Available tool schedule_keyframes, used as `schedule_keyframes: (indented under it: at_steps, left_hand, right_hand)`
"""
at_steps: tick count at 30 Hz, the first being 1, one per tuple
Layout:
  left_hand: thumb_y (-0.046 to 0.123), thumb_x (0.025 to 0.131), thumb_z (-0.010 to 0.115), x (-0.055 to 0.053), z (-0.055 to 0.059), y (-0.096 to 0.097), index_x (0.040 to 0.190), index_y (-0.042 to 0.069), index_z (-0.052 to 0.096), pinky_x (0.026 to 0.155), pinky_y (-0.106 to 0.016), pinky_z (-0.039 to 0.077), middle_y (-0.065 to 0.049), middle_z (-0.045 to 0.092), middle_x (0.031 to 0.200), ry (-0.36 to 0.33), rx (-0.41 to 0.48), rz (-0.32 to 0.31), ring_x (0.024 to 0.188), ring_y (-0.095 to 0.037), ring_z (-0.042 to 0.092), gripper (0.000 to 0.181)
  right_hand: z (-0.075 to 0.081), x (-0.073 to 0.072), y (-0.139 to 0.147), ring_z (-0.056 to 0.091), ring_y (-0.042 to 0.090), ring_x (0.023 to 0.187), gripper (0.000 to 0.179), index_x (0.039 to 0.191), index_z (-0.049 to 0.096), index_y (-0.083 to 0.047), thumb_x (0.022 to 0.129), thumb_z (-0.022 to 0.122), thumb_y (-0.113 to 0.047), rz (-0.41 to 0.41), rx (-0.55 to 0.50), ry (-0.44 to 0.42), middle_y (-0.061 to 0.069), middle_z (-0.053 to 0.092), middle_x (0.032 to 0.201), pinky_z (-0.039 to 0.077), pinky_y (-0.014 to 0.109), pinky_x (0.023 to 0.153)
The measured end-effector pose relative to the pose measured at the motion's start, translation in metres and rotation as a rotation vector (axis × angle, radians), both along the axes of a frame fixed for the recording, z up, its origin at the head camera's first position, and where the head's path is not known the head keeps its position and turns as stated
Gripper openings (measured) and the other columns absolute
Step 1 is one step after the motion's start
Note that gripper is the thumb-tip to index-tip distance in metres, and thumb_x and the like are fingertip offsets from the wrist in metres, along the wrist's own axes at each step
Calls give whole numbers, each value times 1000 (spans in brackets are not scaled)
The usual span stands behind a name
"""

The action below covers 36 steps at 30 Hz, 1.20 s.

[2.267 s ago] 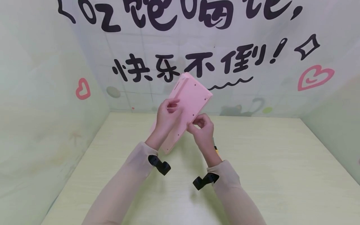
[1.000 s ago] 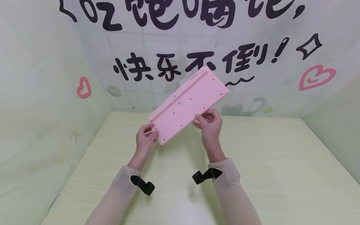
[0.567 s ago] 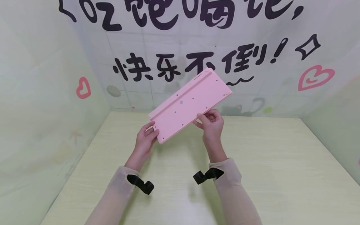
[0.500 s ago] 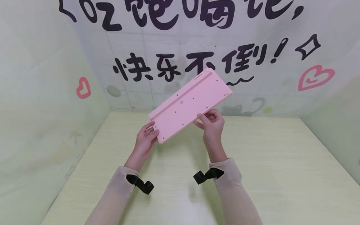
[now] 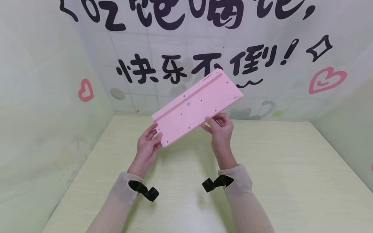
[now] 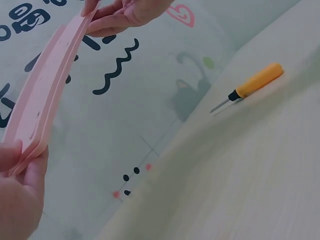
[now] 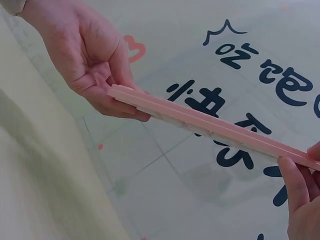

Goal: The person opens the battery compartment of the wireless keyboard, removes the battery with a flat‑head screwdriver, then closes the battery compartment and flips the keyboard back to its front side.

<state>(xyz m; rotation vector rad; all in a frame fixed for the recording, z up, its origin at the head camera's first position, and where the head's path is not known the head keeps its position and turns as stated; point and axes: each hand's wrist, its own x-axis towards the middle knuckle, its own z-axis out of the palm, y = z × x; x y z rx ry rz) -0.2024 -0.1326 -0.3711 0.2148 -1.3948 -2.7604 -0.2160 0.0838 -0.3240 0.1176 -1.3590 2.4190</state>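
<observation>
A pink keyboard [image 5: 195, 108] is held up above the table, its back with several small screw holes turned towards me. It slants, the right end higher. My left hand [image 5: 147, 147] pinches the lower left end between thumb and fingers. Along the near long edge, right of the middle, my right hand [image 5: 220, 129] grips it with thumb on the back and fingers beneath. In the right wrist view, pale keys show under the keyboard's thin pink edge [image 7: 210, 124]. A screwdriver [image 6: 255, 82] with an orange handle lies on the table in the left wrist view.
A pale wood-grain table [image 5: 291, 168] spreads below both hands. Behind it hangs a light backdrop [image 5: 175, 42] with black lettering and pink hearts. Fabric walls [image 5: 52, 113] close in both sides. Black wrist cameras [image 5: 148, 193] sit on the sleeves.
My left hand has gone from the middle of the keyboard's back to its lower left end. The keyboard has swung to a flatter slant; lately it has barely moved. My right hand keeps its grip.
</observation>
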Motion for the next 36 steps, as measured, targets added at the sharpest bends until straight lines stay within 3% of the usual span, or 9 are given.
schedule_keyframes:
  at_steps: [12, 19, 26, 36]
  left_hand:
    - [-16, 88, 44, 3, 8, -10, 133, 8, 44, 68, -25, 52, -6, 54, 110, 37, 99, 14, 83, -14, 62, 52]
    - [-17, 87, 45, 4, 12, -20, 125, 14, 54, 69, -25, 52, -7, 55, 111, 21, 133, 14, 84, -15, 62, 49]
    - [-19, 86, 45, 6, 10, -32, 114, 16, 63, 65, -26, 52, -7, 58, 105, 22, 153, 20, 80, -16, 63, 49]
    - [-18, 85, 48, 7, 14, -44, 112, 16, 65, 64, -25, 52, -6, 60, 99, 54, 125, -12, 77, -16, 63, 47]
  right_hand:
    - [2, 2, 5, 60, 16, 73, 13, 89, 54, -2, 82, 62, 6, 82, -33, 65, 8, 57, 80, 53, 32, 65]
    - [4, -1, 13, 63, 18, 76, 8, 90, 56, -2, 85, 62, -3, 95, 10, 25, 8, 60, 81, 53, 33, 66]
    - [9, -9, 35, 63, 21, 79, 16, 96, 57, 0, 84, 65, -7, 69, 6, -7, 10, 60, 86, 52, 34, 69]
    - [18, -19, 63, 63, 18, 77, 5, 87, 63, -4, 85, 65, -8, 142, 154, 5, 6, 62, 81, 52, 34, 69]
